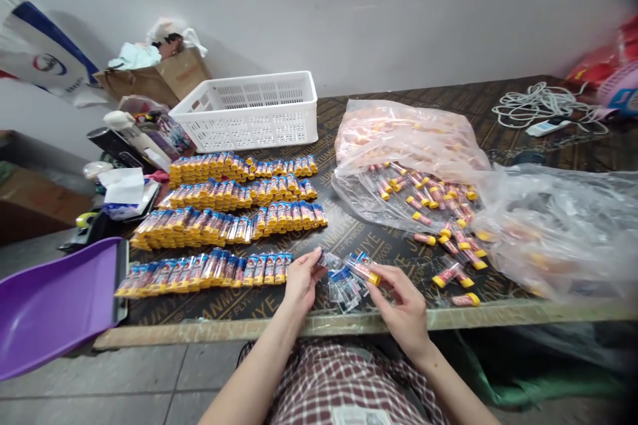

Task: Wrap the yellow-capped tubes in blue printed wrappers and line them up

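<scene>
Your left hand [302, 284] comes in at the near edge of the printed plywood tabletop [327, 161], thumb and fingertips close together beside a clear wrapper [330, 260]; you cannot tell whether they pinch it. Your right hand [403, 309], turned inward, grips a yellow-capped tube [362, 269] between thumb and fingers, yellow end toward you. Tube sits between your 2 hands, over a pile of wrappers [343, 293]. Its far end blends into blue print; hard to say if it is sleeved. Right hand's lower fingers are partly hidden. Left: 4 rows of packed tubes [216, 220], overlapping. Right: translucent bag [403, 126] blurs the tubes inside. Purple dustpan [57, 309] is cut off at the left edge.
</scene>
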`<state>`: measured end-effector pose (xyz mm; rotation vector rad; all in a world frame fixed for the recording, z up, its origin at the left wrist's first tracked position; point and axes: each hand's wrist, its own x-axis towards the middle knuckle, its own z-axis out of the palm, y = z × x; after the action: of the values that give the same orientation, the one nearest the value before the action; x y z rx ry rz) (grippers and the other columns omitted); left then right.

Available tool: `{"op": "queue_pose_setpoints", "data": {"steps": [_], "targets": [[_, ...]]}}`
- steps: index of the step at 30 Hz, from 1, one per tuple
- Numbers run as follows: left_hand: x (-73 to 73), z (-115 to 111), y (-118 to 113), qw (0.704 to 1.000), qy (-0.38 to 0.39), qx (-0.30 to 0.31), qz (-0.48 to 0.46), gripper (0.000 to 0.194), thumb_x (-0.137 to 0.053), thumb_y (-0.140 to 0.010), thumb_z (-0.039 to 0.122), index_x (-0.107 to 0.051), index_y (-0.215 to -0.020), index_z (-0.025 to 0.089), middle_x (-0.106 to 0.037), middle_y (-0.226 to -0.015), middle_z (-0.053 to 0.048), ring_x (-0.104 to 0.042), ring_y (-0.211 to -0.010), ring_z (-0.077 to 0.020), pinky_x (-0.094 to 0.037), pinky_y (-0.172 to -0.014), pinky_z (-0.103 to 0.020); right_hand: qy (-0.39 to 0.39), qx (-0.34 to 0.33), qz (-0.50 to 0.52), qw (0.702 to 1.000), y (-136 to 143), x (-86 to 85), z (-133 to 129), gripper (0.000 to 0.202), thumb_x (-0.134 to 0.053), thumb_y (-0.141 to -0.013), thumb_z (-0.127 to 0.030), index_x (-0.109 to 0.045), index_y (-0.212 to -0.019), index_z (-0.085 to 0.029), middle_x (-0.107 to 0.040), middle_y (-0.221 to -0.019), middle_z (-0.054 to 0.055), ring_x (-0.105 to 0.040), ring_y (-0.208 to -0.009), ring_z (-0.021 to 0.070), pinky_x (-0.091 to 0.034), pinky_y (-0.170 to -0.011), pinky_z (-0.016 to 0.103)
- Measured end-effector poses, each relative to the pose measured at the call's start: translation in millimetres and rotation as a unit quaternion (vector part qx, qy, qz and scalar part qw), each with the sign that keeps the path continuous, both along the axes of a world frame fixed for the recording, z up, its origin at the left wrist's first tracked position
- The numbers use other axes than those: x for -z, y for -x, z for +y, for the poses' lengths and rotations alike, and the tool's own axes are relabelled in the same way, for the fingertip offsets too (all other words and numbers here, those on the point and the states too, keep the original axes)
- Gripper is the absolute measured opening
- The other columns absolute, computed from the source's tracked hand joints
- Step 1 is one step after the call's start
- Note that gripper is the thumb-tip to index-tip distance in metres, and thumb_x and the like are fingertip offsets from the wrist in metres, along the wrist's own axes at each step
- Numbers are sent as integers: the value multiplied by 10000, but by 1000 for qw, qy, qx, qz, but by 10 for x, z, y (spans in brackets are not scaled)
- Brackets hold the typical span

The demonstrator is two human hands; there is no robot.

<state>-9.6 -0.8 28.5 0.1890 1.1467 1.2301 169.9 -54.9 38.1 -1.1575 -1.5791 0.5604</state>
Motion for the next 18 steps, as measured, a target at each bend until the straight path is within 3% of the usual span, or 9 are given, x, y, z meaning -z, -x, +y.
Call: {"op": "queue_pose_setpoints", "data": {"steps": [4, 9, 14, 18], "targets": [[-30, 0, 9, 999, 8, -33, -4, 320, -853, -477, 302, -632, -609, 111, -659, -573, -9, -586, -503, -88, -514, -536, -213, -75, 7, -32, 997, 42, -15, -19, 351, -610, -794, -52, -612, -1092, -238, -646, -1006, 56, -609, -940, 193, -504, -841, 360], [-44, -3, 11, 999, 6, -42, -2, 386, -869, -411, 337, -616, -600, 116, -641, -554, 1, -580, -503, -87, -511, -544, -214, -107, -9, -51, 993, 106, -39, -25, 434, -594, -789, -13, -593, -1155, -247, -654, -1034, 57, -613, -963, 192, -511, -840, 349], [-29, -47, -47, 998, -34, -44, 35, 395, -828, -490, 404, -599, -626, 113, -616, -566, 12, -554, -503, -74, -492, -527, -202, -81, -43, -52, 994, 147, 37, -43, 417, -585, -803, -33, -602, -1154, -258, -645, -1049, 53, -609, -986, 189, -500, -871, 349], [-77, -113, -97, 996, -80, 9, 24, 389, -813, -547, 358, -601, -780, 129, -650, -667, 3, -602, -587, -99, -507, -582, -225, -23, -74, -48, 996, 136, 127, -39, 389, -557, -828, -76, -596, -1169, -259, -607, -1124, 65, -587, -1035, 192, -485, -909, 353]]}}
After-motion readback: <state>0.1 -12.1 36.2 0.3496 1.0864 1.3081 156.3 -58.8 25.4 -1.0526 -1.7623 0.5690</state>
